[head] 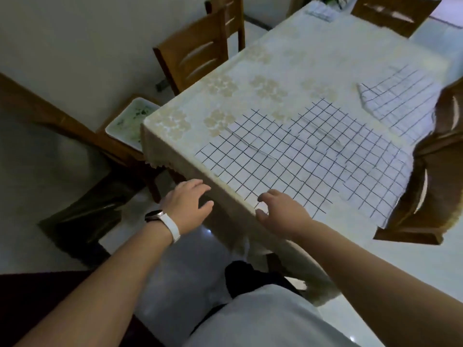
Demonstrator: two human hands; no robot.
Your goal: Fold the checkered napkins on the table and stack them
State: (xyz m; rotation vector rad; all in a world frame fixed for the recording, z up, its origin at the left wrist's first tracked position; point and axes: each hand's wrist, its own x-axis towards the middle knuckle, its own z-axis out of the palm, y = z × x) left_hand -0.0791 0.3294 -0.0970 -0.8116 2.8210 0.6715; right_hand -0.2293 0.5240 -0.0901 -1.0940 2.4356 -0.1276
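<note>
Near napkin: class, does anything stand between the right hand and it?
Nothing visible does. The right hand sits at the corner of the near napkin, by the table edge, with no object between them.

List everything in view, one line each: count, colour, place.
table: one, under a cream cover with beige flowers, centre
napkins: two, white with dark grid; one spread at the table's near edge, one farther right with a corner turned up
chairs: at least four, brown wood, round the table
tray: one, white and green, low down left of the table's corner
pale item: one, table's far end, too blurred to name
watch: one, white strap, left wrist
left hand: one, fingers relaxed, off the table by its near corner
right hand: one, thumb and finger apart at the near napkin's edge
</note>
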